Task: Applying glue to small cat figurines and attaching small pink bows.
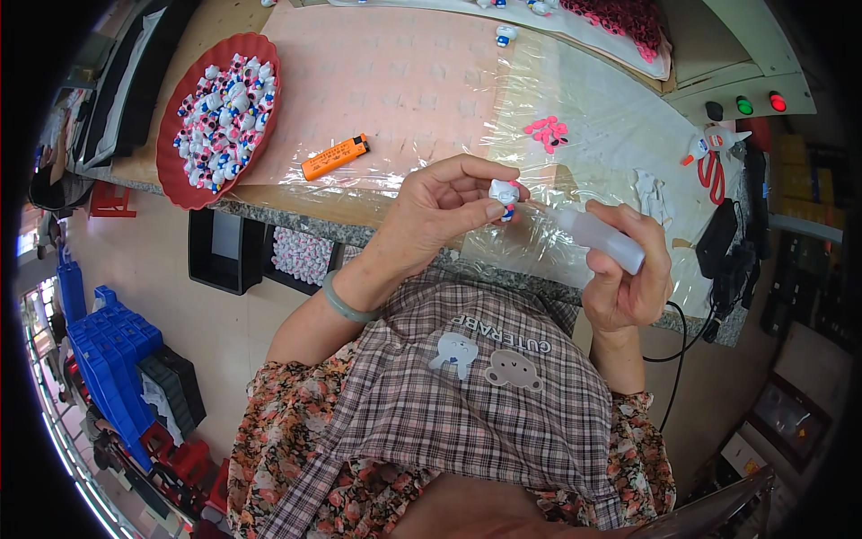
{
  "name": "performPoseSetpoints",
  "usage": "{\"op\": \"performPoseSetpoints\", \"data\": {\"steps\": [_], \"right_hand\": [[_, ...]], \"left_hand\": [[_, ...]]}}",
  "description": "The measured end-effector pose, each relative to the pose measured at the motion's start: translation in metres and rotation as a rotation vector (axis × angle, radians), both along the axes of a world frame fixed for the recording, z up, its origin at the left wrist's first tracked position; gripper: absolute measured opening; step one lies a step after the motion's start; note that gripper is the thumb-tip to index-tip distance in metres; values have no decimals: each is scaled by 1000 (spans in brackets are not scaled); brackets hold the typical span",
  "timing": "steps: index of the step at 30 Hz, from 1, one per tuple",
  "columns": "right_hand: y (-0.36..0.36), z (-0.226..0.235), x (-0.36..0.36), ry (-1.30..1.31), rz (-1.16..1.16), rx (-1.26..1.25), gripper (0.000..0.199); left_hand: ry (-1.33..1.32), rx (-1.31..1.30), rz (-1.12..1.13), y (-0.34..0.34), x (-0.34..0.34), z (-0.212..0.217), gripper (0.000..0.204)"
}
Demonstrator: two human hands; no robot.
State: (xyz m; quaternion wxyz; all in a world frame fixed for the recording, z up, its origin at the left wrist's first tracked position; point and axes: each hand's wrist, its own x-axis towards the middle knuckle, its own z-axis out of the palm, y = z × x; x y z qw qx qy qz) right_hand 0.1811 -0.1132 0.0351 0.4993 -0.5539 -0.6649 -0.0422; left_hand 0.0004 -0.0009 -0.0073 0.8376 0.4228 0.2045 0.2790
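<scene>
The left hand is closing its grip on a small white figurine with red and blue parts, thumb and fingertips pinching it just above the table's front edge. The right hand is wrapping its grip tight around a translucent squeeze bottle, whose thin nozzle is pointing left and reaching the figurine; whether the tip is touching it cannot be told. A green bangle is sitting on the left wrist. Beyond the hands, clear plastic film is covering the table, with an orange lighter lying near the left hand and small pink pieces lying farther back. A red bowl is holding many similar figurines at the table's left, and red-handled scissors are lying at the right.
</scene>
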Motion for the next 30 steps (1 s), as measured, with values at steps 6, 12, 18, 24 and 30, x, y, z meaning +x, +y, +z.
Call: {"op": "performPoseSetpoints", "data": {"steps": [6, 12, 18, 24, 30], "right_hand": [[1, 0, -1, -9, -1, -5, 46], [2, -1, -1, -11, 13, -10, 46], [3, -3, -3, 7, 26, -22, 45], [1, -6, 4, 26, 20, -20, 41], [0, -5, 3, 17, 13, -48, 38]], "left_hand": [[1, 14, 1, 0, -1, -3, 31], [-1, 14, 10, 0, -1, -3, 31], [32, 31, -7, 2, -1, -1, 29], [-23, -3, -26, 1, -2, -4, 29], [-54, -32, -50, 1, -1, -5, 29]]}}
